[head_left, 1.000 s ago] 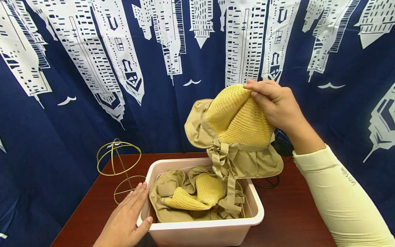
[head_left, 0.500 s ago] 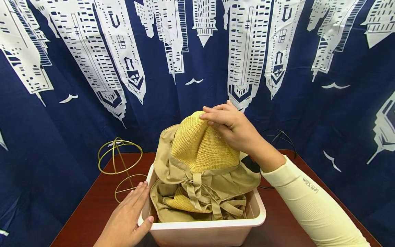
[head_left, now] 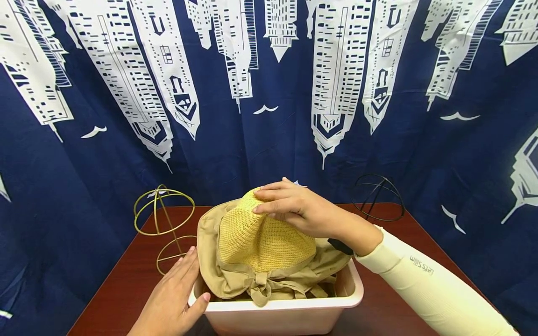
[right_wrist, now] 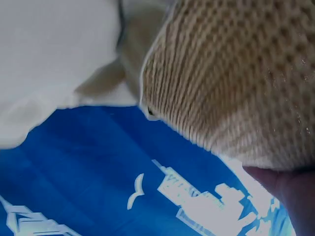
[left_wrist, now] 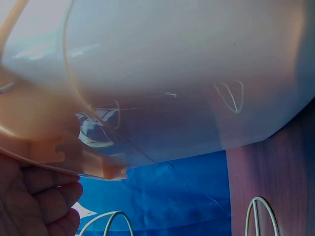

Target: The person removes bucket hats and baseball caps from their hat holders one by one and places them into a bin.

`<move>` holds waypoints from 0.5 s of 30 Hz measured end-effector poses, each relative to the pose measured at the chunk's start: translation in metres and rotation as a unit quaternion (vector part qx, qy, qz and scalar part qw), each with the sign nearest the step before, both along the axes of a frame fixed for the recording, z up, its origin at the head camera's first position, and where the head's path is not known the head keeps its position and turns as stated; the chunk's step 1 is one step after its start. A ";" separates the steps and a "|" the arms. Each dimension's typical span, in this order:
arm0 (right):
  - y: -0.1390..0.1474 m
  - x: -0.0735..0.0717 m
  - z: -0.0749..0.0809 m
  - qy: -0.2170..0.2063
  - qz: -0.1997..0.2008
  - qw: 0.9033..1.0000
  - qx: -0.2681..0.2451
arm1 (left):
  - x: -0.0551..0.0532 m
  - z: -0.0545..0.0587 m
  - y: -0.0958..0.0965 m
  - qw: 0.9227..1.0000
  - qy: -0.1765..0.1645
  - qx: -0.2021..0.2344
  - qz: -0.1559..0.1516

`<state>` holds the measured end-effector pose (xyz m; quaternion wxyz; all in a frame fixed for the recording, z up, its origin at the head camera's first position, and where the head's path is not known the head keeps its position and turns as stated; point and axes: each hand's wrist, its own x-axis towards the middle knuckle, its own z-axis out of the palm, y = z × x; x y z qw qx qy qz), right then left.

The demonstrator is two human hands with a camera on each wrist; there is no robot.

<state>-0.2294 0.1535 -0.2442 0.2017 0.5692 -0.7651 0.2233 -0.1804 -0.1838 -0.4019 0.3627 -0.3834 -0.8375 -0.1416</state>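
Note:
A sun hat (head_left: pixel 266 242) with a yellow woven crown and tan cloth brim sits in the mouth of a pale pink plastic bin (head_left: pixel 273 317). My right hand (head_left: pixel 304 210) pinches the top of its crown; in the right wrist view the woven crown (right_wrist: pixel 236 88) fills the upper right, with a fingertip at its edge. The brim hangs over the bin's left rim, and a tied bow (head_left: pixel 260 287) faces me. Beneath, the other yellow and tan hat is almost hidden. My left hand (head_left: pixel 170 298) rests along the bin's left rim, fingers straight, thumb over the front corner.
A gold wire hat stand (head_left: pixel 164 210) stands on the reddish-brown table (head_left: pixel 126 280), left of the bin. At the back right is a black wire stand (head_left: pixel 378 198), partly behind my right arm. A navy curtain (head_left: pixel 252 154) with white building prints hangs behind the table.
My right hand has brought the hat left and down from above the bin's back right, so it now covers the hat inside. The left hand has stayed on the rim.

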 end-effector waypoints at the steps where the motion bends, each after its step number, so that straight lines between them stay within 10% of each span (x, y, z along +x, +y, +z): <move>1: 0.003 -0.001 -0.002 0.004 0.004 1.000 0.008 | 0.000 0.000 0.000 1.000 -0.001 -0.001 0.000; 9: 0.023 0.008 -0.015 0.021 0.012 0.993 0.114 | 0.000 0.000 0.002 1.000 0.004 -0.005 0.000; 15: 0.010 0.013 -0.024 0.031 -0.047 0.970 0.238 | 0.000 0.002 0.002 1.000 -0.015 0.000 0.004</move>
